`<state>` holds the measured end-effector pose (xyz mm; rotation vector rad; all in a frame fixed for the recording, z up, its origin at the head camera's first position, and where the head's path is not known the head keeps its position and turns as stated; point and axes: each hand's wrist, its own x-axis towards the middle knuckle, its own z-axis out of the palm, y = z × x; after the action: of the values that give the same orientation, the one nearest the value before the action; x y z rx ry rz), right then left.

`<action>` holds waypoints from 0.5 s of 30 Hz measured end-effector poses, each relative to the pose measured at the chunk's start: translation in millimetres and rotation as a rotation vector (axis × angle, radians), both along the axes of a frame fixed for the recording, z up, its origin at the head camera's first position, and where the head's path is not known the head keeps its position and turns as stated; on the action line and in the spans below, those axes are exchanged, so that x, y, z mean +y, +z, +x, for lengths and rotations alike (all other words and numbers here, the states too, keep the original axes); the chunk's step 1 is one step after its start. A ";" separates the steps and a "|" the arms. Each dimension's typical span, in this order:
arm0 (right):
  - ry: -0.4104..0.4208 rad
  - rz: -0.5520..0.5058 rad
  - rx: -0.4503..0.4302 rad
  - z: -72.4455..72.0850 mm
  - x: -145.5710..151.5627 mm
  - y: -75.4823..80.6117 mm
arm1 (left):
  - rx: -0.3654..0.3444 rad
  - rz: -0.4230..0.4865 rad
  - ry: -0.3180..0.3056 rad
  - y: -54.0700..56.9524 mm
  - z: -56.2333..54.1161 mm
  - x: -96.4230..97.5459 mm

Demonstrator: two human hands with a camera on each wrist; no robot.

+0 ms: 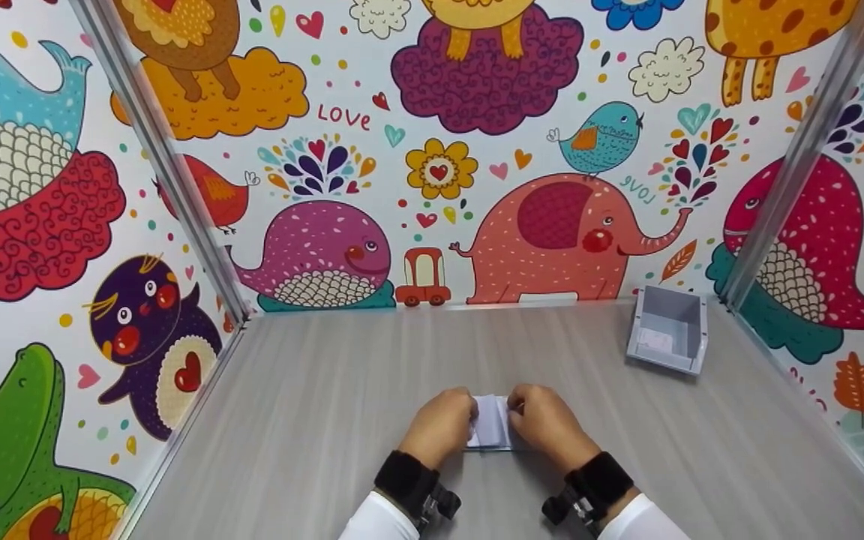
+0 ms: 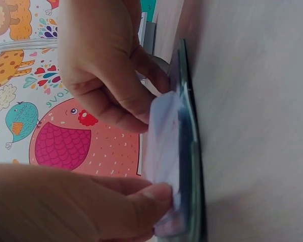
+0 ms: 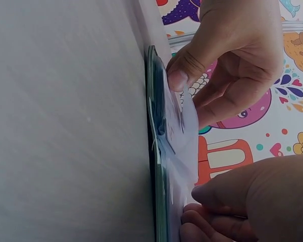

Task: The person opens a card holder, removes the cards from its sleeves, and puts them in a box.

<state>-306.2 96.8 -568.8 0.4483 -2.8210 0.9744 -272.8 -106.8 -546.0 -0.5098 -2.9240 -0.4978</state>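
Observation:
A small card holder (image 1: 488,424) with a dark green cover lies opened out on the table, its pale translucent sleeves raised in the middle. My left hand (image 1: 441,426) pinches a sleeve (image 3: 190,118) at the left side, the thumb on the face of a white card and the fingers behind. On the other side, my right hand (image 1: 550,426) has its curled fingertips at the edge of a sleeve (image 2: 164,123), gripping it. The right thumb is partly hidden. Print on the cards is too blurred to read.
A grey plastic bin (image 1: 668,326) stands at the back right of the table, with a white slip on its floor. Printed cartoon panels (image 1: 432,225) with metal corner posts (image 1: 169,157) enclose the grey wood-grain table (image 1: 327,390).

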 end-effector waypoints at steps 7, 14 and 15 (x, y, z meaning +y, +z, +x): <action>0.008 -0.003 0.014 0.6 0.5 -0.4 | 0.050 -0.001 -0.009 0.6 3.2 1.7; 0.027 -0.025 -0.001 2.9 0.5 1.7 | 0.076 0.031 -0.038 -1.8 2.2 1.3; 0.031 -0.025 -0.001 3.0 0.3 1.9 | 0.075 0.031 -0.040 -2.0 1.8 1.3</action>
<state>-303.1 97.1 -566.9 0.4898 -2.8080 1.0146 -271.0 -105.5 -547.9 -0.5713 -2.8357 -0.5167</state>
